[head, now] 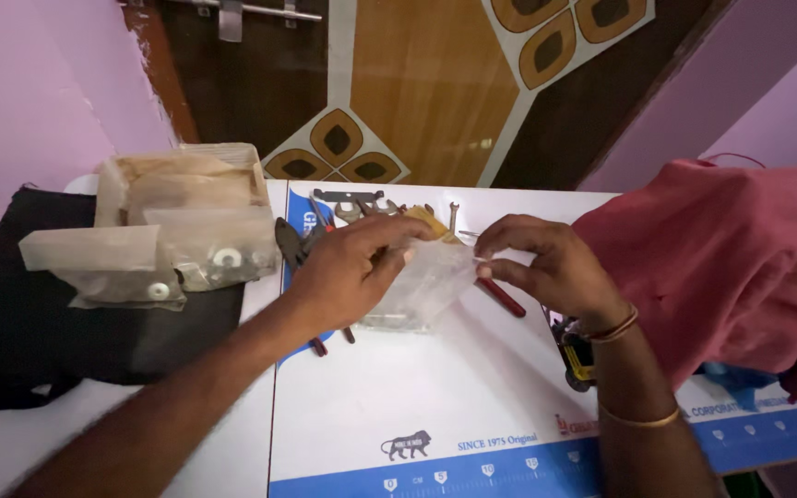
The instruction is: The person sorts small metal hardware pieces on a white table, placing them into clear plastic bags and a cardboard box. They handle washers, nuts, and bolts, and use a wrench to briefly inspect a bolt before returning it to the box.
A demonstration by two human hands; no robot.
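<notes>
Clear plastic pouch [426,281], small and crumpled, hangs between our two hands just above the white table [435,397], over the middle of its far half. Our left hand [348,272] closes on the pouch's left edge, thumb and fingers pressed together on the film; our right hand [546,267] pinches the right edge between thumb and fingertips, two bangles [624,369] showing on that wrist and forearm. What the pouch contains we cannot tell. Under the hands lie pliers with red grips [311,277], their dark jaws pointing away from us, and a red-handled tool [503,298] peeks out just below the right fingers. Farther back on the table sit a few metal tools, among them a small spanner [453,215]. To the left, a stack of cloudy plastic packets [177,231] holding white washers rests on a black bag [39,323]. A red cloth [721,258] is heaped at the right, and a yellow-and-black tool [578,360] lies beside the right wrist. A blue printed ruler strip [472,475] runs along the near edge.
</notes>
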